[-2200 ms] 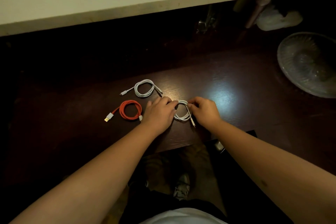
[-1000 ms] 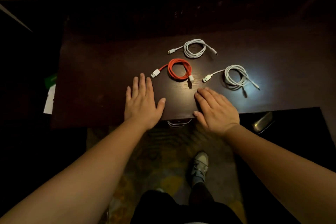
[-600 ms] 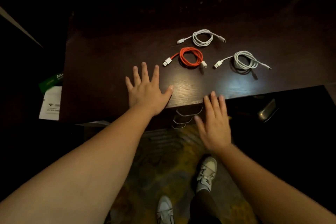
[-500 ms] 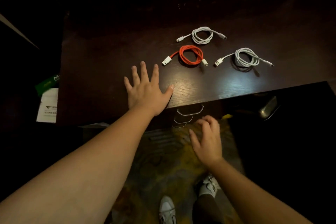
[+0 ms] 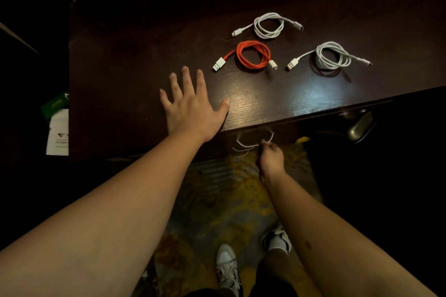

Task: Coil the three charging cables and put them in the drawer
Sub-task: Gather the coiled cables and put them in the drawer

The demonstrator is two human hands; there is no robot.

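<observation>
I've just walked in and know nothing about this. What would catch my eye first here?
Probably the orange cable, coiled bright against the dark desk top, with one coiled white cable behind it and another white cable to its right. Next, the left hand spread flat on the desk, and the right hand below the edge, fingers at the top drawer handle.
</observation>
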